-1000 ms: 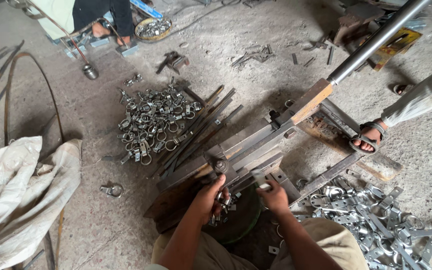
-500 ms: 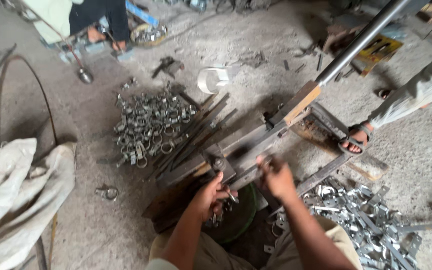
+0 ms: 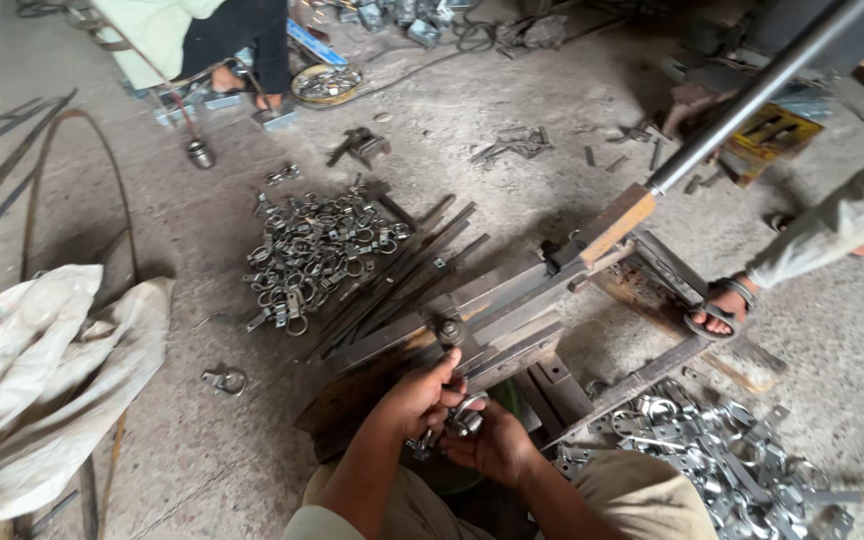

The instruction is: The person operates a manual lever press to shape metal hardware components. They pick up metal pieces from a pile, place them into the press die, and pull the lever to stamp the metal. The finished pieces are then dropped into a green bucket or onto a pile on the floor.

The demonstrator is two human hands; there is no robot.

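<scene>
My left hand and my right hand meet low in the middle of the head view, both closed on one small metal ring clamp. They sit just in front of a steel lever press bolted on bars on the floor. Its long dark handle runs up to the top right. A heap of finished ring clamps lies on the floor left of the press. Another pile of shiny metal pieces lies to my right.
Another person's sandalled foot rests on the press frame at right. A second person sits at the top left. White sacks lie at left, flat steel bars beside the press, and one loose clamp on the concrete.
My right hand has come back from the press bed to join my left hand near my lap. Both now hold the clamp together. The view has shifted slightly.
</scene>
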